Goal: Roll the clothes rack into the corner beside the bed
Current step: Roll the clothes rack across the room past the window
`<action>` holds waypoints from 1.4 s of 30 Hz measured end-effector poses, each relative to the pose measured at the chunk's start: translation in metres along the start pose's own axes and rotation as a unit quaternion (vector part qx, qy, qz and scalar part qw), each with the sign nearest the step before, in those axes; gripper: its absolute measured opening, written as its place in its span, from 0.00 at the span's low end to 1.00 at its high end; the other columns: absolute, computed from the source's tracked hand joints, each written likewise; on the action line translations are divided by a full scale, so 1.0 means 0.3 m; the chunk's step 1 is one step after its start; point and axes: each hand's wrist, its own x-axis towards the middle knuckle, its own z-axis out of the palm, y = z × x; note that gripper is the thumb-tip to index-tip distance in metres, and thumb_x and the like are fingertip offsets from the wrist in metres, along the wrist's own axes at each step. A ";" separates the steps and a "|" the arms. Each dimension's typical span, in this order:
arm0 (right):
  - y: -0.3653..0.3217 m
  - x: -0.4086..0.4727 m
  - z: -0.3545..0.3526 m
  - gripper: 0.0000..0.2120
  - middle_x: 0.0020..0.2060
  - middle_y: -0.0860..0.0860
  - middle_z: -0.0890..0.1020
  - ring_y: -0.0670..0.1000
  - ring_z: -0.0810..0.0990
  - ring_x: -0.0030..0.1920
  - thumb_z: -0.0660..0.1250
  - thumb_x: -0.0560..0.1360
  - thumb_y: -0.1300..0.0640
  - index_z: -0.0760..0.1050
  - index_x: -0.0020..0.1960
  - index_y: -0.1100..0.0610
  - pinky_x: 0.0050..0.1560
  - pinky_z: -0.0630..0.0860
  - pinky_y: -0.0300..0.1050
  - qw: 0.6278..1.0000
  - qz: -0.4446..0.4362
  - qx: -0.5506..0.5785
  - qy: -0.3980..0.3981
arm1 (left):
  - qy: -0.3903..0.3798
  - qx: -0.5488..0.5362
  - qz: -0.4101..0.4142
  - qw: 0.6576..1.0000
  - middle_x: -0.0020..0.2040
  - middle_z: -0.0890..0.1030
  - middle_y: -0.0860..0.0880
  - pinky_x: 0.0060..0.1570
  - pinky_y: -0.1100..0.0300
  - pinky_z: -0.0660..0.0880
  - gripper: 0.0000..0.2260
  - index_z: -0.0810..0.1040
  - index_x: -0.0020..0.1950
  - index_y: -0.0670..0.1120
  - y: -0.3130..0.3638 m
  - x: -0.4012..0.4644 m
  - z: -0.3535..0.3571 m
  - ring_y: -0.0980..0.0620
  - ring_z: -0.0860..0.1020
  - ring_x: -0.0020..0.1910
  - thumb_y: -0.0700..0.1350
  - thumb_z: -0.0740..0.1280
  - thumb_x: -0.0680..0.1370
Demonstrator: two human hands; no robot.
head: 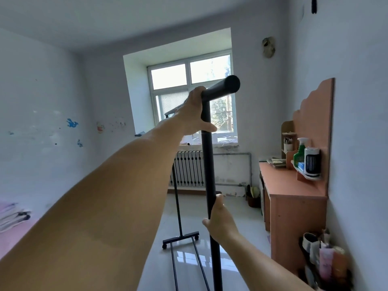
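The black metal clothes rack [209, 164] stands right in front of me, empty, its near upright post running down the middle of the view. My left hand [194, 111] grips the joint where the top bar meets that post. My right hand [220, 219] is wrapped around the post lower down. The rack's far post and its wheeled foot [180, 238] rest on the shiny white floor ahead. The bed [14, 232], with a pink cover and folded bedding, lies at the lower left against the left wall.
A window [191, 97] with a radiator [189, 169] below fills the far wall. An orange wooden desk [294, 202] with a spray bottle and a small heater lines the right wall. Bags and clutter [327, 261] sit at the lower right. Open floor lies between bed and desk.
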 end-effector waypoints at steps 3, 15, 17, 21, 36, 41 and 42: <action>0.013 0.065 0.013 0.20 0.49 0.54 0.75 0.51 0.75 0.42 0.60 0.76 0.63 0.56 0.64 0.55 0.43 0.72 0.44 1.000 0.011 0.016 0.008 | -0.005 0.006 -0.009 1.000 0.63 0.66 0.46 0.63 0.50 0.69 0.43 0.55 0.70 0.46 -0.035 0.040 0.021 0.47 0.69 0.61 0.46 0.78 0.64; 0.023 0.159 0.004 0.26 0.36 0.50 0.69 0.49 0.72 0.35 0.61 0.76 0.63 0.50 0.68 0.58 0.35 0.71 0.43 0.999 -0.002 -0.038 -0.009 | -0.011 0.004 0.010 1.000 0.66 0.64 0.47 0.66 0.45 0.66 0.42 0.54 0.71 0.46 -0.092 0.113 0.063 0.47 0.68 0.63 0.48 0.77 0.65; 0.028 0.148 -0.001 0.25 0.35 0.49 0.69 0.47 0.72 0.33 0.60 0.76 0.63 0.51 0.67 0.58 0.33 0.70 0.42 0.999 0.007 -0.039 -0.003 | -0.010 0.008 0.014 1.000 0.66 0.64 0.47 0.65 0.45 0.66 0.42 0.54 0.71 0.46 -0.074 0.102 0.062 0.47 0.68 0.62 0.49 0.77 0.65; 0.042 0.105 -0.016 0.28 0.38 0.51 0.72 0.49 0.74 0.36 0.60 0.75 0.63 0.49 0.69 0.58 0.35 0.72 0.41 0.999 0.011 -0.034 -0.014 | -0.007 0.017 0.019 1.000 0.65 0.65 0.48 0.65 0.45 0.67 0.42 0.55 0.70 0.46 -0.028 0.071 0.048 0.48 0.69 0.61 0.50 0.77 0.65; 0.188 -0.163 -0.317 0.15 0.51 0.55 0.74 0.45 0.72 0.36 0.56 0.80 0.57 0.58 0.65 0.56 0.50 0.71 0.46 0.997 0.016 0.001 -0.075 | 0.016 0.002 -0.005 1.000 0.66 0.64 0.43 0.61 0.49 0.70 0.40 0.57 0.69 0.47 0.362 -0.007 0.114 0.45 0.67 0.62 0.47 0.78 0.64; 0.194 -0.152 -0.310 0.26 0.59 0.60 0.75 0.58 0.77 0.55 0.62 0.76 0.59 0.55 0.69 0.60 0.49 0.70 0.46 0.996 -0.025 -0.066 -0.060 | 0.034 -0.015 -0.034 0.999 0.63 0.66 0.44 0.57 0.53 0.72 0.40 0.57 0.69 0.47 0.363 -0.007 0.119 0.46 0.69 0.60 0.44 0.77 0.64; 0.190 -0.141 -0.298 0.23 0.58 0.59 0.76 0.57 0.78 0.52 0.61 0.77 0.58 0.56 0.68 0.58 0.48 0.71 0.45 0.997 -0.017 -0.051 -0.063 | 0.035 -0.012 -0.040 0.999 0.63 0.66 0.44 0.57 0.53 0.74 0.40 0.56 0.69 0.46 0.348 -0.005 0.117 0.46 0.69 0.60 0.43 0.77 0.65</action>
